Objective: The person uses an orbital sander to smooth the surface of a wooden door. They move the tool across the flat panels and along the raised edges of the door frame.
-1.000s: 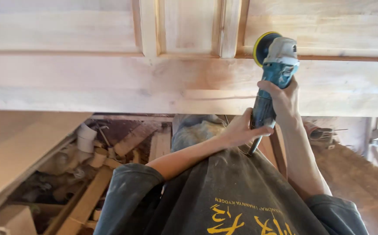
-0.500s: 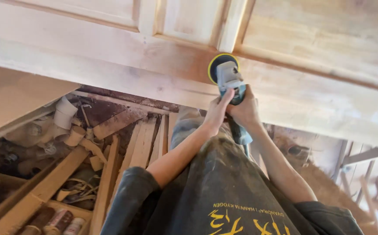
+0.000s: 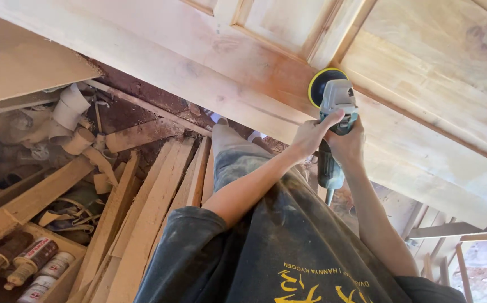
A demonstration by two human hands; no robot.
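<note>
A large unfinished panelled wooden door (image 3: 412, 73) lies flat across the upper part of the view, from ten o'clock to three o'clock, pale, with raised frames around recessed panels. Below its edge, at seven to nine o'clock, offcut planks (image 3: 154, 207) lean on the floor among curled rolls of sandpaper (image 3: 69, 118), with a few cans (image 3: 36, 261) in a wooden box at the lower left corner. A dusty dark apron (image 3: 294, 247) fills the bottom centre.

At one o'clock from centre, a handheld electric sander (image 3: 333, 106) with a grey head, teal body and yellow-rimmed round pad sits pad-down on the door's wide cross rail, just beside a panel frame. Both hands are close together, clamped on the tool. The left hand (image 3: 309, 136) wraps the neck just under the head, thumb up against the grey housing. The right hand (image 3: 347, 143) grips the body from the other side; its fingers are hidden behind the tool.

The sander looks rigid, fairly heavy and top-weighted, likely to pull sideways when spinning, so it is best held two-handed at neck and body. The door looks stiff and heavy, and its soft bare wood is easily gouged by a tilted pad.
</note>
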